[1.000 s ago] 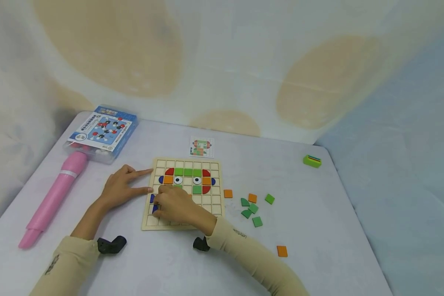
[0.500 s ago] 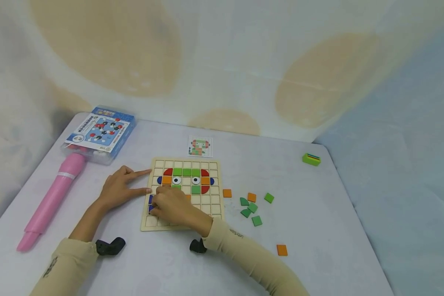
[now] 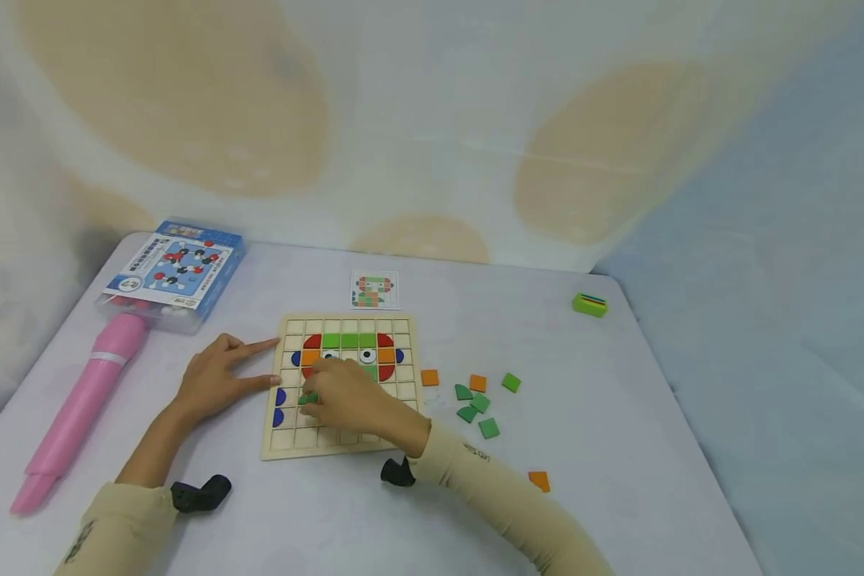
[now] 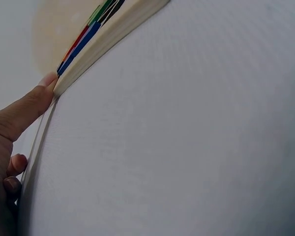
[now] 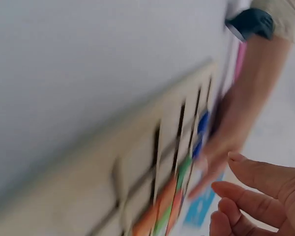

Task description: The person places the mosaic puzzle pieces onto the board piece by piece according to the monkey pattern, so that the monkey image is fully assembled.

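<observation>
A wooden grid board (image 3: 284, 439) bears colored tiles in a face-like pattern with two eye pieces. Two blue half-round tiles (image 3: 280, 397) lie in its left column. My left hand (image 3: 216, 376) touches the board's left edge with extended index finger and thumb; the left wrist view shows the thumb (image 4: 32, 105) against that edge. My right hand (image 3: 353, 394) hovers over the board's middle, hiding several cells. Beside its fingertips a green tile (image 3: 308, 398) lies on the board. In the right wrist view, the thumb (image 5: 258, 172) and index finger stand apart, nothing between them.
Right of the board lie loose orange tiles (image 3: 430, 378) and green tiles (image 3: 489, 429). A pattern card (image 3: 374, 290) lies behind it. At the left are a boxed molecule set (image 3: 176, 272) and a pink stick-like object (image 3: 79, 416). A small green block (image 3: 590, 305) sits far right.
My right hand has drawn back slightly rightward from the left columns, uncovering the green tile and the blue half-rounds. The left hand keeps its place at the board's edge. The head view has shifted slightly.
</observation>
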`<state>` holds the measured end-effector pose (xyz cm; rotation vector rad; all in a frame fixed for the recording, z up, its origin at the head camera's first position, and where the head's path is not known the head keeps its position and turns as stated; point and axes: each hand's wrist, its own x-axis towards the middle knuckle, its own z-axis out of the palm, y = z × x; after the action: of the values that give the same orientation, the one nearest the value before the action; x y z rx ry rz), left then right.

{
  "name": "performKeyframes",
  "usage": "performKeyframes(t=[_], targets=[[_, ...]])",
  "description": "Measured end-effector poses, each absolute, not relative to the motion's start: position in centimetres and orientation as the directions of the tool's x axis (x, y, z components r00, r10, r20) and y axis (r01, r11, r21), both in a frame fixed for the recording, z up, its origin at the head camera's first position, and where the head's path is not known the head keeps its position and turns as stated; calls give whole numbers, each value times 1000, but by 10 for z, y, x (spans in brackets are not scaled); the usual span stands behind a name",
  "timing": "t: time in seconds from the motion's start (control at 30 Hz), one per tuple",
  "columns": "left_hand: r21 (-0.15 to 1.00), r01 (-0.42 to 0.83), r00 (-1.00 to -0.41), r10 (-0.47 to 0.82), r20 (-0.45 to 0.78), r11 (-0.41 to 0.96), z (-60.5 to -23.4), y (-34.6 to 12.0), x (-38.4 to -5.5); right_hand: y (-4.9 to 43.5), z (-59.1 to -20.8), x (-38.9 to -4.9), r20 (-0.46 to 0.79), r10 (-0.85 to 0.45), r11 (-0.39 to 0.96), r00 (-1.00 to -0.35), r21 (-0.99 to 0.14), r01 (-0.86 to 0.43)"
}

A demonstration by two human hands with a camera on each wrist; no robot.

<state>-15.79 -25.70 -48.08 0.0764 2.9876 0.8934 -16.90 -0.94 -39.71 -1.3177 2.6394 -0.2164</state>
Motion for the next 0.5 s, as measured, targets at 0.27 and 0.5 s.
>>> performKeyframes(t=[0.27, 0.5], targets=[[541, 39, -998, 58, -18, 840, -479, -256, -160, 91, -392, -202, -20, -686, 702, -727, -281, -654], [548, 34, -997, 68, -41, 836, -481, -258, -158, 169, -398, -216, -92, -561, 805, -823, -295, -515]])
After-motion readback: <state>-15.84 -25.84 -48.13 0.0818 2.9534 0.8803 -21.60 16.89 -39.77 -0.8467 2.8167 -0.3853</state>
